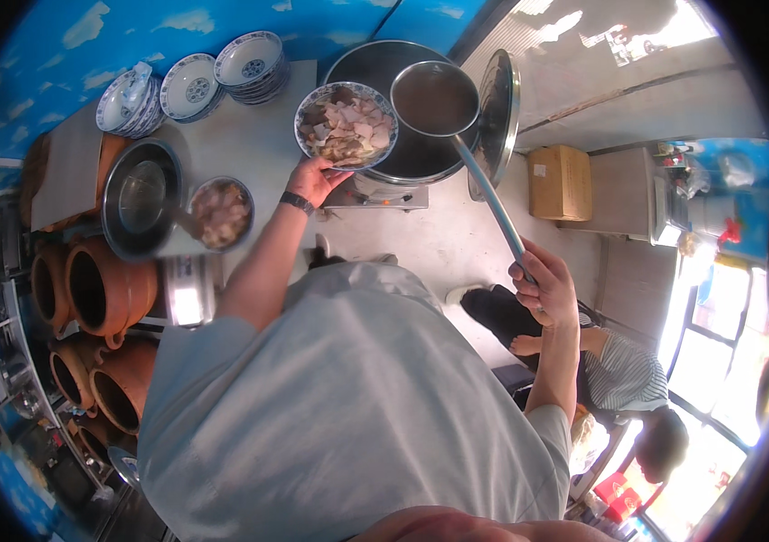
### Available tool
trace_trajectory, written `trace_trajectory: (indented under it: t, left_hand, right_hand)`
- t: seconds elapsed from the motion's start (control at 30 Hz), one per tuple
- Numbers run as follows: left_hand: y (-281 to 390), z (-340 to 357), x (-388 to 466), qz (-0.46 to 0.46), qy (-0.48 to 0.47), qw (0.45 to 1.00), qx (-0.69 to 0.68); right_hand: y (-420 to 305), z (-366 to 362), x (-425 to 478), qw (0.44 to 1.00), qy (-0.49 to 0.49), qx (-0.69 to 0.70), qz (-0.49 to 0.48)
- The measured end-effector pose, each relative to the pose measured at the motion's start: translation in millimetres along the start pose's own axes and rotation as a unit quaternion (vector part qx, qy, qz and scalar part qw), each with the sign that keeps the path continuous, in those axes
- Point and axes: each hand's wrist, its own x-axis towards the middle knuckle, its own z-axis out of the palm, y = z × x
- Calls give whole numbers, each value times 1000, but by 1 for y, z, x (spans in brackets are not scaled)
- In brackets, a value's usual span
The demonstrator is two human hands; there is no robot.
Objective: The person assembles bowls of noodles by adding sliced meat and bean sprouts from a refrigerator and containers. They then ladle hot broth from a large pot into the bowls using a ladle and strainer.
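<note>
My left hand (317, 181) grips the near rim of a blue-and-white patterned bowl (346, 127) filled with sliced meat, at the left edge of a large metal pot (418, 159). In my right hand (542, 283) is the long handle of a metal ladle (434, 99); its round bowl, full of brownish liquid, is over the pot, just right of the meat bowl. A second patterned bowl (222, 213) with meat pieces rests on the table to the left, beside a dark-rimmed metal basin (142, 198). The pot's contents are dark and mostly hidden.
Stacked patterned bowls (249, 64) line the table's far side. A round metal lid (497, 115) stands on edge right of the pot. Clay pots (110, 291) are at the left. A cardboard box (559, 183) lies at the right. Near my right arm, another person (628, 372) in a striped top bends over.
</note>
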Motion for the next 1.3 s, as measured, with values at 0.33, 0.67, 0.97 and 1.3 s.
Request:
trace_trajectory:
  t: [0.33,0.67,0.97,1.3]
  left_hand:
    - [-8,1,5,-24,-21,999,26]
    - [-4,-18,18,-33,-47,998,36]
    - [1,-19,17,-32,-67,996,47]
    - [3,-25,19,-36,-76,996,29]
  right_hand:
    - [5,1,1,998,23,-66,-3]
    - [13,10,9,992,40,-120,-27]
    - [10,20,9,986,50,-156,-32]
    - [13,27,12,982,51,-174,-44]
